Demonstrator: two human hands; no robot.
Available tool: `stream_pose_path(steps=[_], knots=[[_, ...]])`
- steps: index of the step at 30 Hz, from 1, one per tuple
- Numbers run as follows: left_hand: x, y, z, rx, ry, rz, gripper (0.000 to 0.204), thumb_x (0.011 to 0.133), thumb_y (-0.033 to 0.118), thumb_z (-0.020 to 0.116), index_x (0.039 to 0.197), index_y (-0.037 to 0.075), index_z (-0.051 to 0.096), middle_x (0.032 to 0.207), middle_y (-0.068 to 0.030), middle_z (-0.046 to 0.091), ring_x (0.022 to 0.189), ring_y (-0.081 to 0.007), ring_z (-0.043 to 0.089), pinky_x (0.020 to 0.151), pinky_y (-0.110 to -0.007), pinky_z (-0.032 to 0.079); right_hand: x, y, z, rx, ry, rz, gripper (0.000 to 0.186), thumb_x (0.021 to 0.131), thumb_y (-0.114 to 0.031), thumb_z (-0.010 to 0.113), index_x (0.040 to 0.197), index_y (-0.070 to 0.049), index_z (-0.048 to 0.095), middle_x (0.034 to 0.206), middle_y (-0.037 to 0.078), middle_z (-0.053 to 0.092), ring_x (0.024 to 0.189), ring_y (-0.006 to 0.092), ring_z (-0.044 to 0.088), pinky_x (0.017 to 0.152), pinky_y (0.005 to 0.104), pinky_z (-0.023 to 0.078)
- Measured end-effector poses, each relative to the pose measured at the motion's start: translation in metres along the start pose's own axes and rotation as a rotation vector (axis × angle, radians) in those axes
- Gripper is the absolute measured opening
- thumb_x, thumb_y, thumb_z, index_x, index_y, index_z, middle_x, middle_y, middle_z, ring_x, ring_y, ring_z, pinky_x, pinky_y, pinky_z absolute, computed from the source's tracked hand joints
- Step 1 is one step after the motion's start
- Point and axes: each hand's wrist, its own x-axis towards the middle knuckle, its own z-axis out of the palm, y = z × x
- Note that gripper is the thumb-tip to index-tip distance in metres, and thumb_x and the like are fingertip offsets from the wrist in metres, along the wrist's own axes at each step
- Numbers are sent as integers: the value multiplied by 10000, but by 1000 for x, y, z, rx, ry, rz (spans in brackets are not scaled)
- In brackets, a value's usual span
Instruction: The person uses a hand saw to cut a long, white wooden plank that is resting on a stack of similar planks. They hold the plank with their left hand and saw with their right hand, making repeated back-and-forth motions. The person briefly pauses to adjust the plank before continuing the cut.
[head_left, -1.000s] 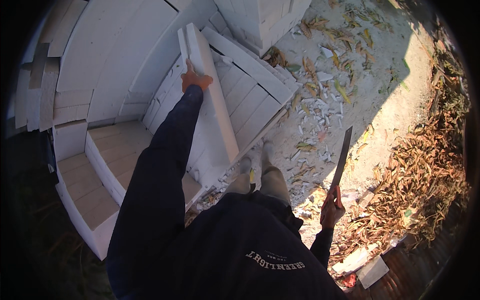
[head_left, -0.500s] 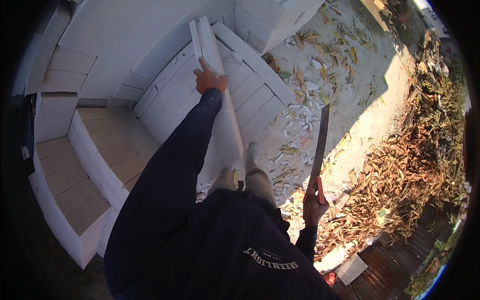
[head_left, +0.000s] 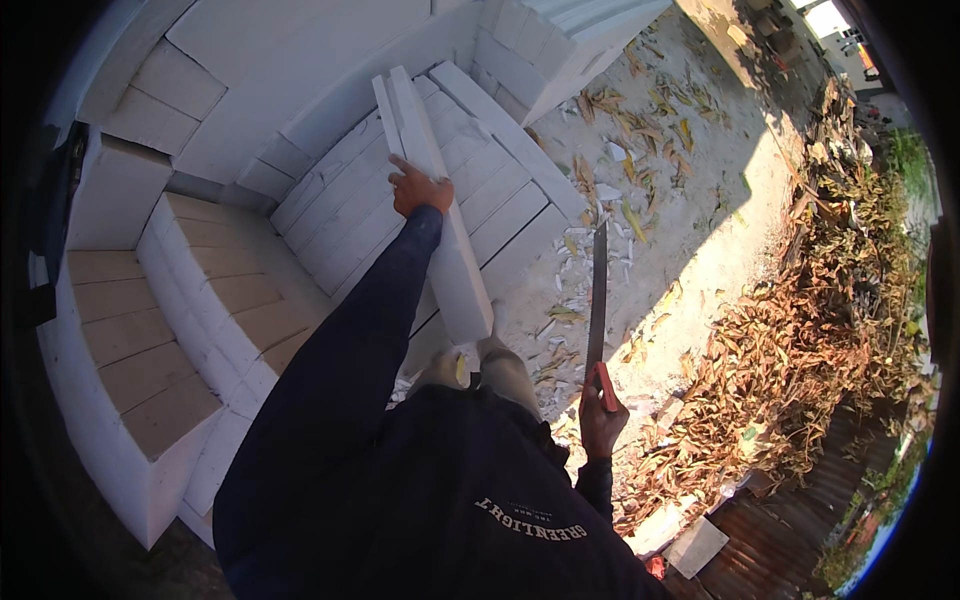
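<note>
On my feed, the left hand [head_left: 420,188] lay over a long white block [head_left: 457,270], fingers at its left edge; I could not tell whether it gripped. The block slanted across a stack of white slabs [head_left: 500,212], near end toward the legs [head_left: 505,380]. I saw the right hand [head_left: 602,427] wrapped round a saw's [head_left: 598,290] red handle, the dark blade pointing away. White chips and dry leaves [head_left: 760,370] littered the part-shaded ground [head_left: 690,220]; stepped blocks [head_left: 125,328] stood at left.
</note>
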Motion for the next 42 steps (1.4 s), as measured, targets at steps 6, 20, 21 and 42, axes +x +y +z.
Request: stream_pose_path(steps=[6, 20, 21, 42], knots=[[5, 17, 12, 42, 57, 96, 1197, 763, 309, 840, 1590, -152, 108, 1319, -337, 526, 1112, -419, 682, 894, -443, 617, 2, -17, 10, 30, 46, -8, 372, 948, -206, 672, 1190, 68, 741, 696, 2, 597, 638, 67, 533, 579, 254, 417], [-9, -9, 17, -220, 22, 88, 1087, 902, 476, 735, 1625, -79, 143, 1354, -326, 541, 1160, -443, 648, 972, -475, 565, -52, -52, 11, 119, -10, -295, 260, 923, -196, 744, 844, 42, 677, 596, -3, 548, 568, 70, 479, 528, 283, 378], [-7, -20, 23, -313, 9, 85, 1034, 939, 481, 697, 1624, -77, 160, 1347, -332, 553, 1167, -448, 643, 988, -476, 552, -58, -52, 14, 165, -35, -274, 276, 916, -184, 768, 771, 8, 633, 603, -23, 522, 580, 68, 456, 543, 280, 370], [-166, -126, 85, -879, 138, 170, 584, 1101, 462, 474, 1460, 14, 583, 1053, -293, 702, 1027, -424, 680, 908, -436, 504, -78, -49, 39, -21, -487, -429, 506, 938, -210, 756, 1387, -4, 648, 1086, 226, 761, 1032, 235, 764, 848, 342, 569]])
